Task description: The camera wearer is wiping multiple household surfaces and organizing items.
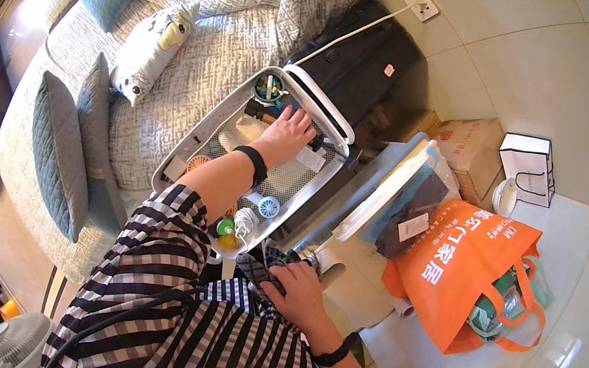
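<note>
My left hand (pixel 289 134) reaches into a white trolley basket (pixel 182 148) with a mesh bottom. Its fingers are over small items near the far end, and whether they grip anything is hidden. A teal round cup (pixel 269 88) of small pieces and a dark bottle (pixel 255 109) lie by the fingertips. Next to the hand is a white printed packet (pixel 310 159). Nearer me, the basket holds a small blue-and-white fan wheel (pixel 268 207), a coiled white cable (pixel 246 221) and a green-topped item (pixel 225 227). My right hand (pixel 299 286), below the basket, grasps a dark checked cloth (pixel 254 269).
A sofa with a textured cover (pixel 217 52) stands on the left, bearing cushions and a plush cat-shaped pillow (pixel 155 50). Behind the basket is a black suitcase (pixel 364 57); a white cord (pixel 350 34) crosses it. Rightward are a cardboard box (pixel 469 150) and an orange bag (pixel 457 266).
</note>
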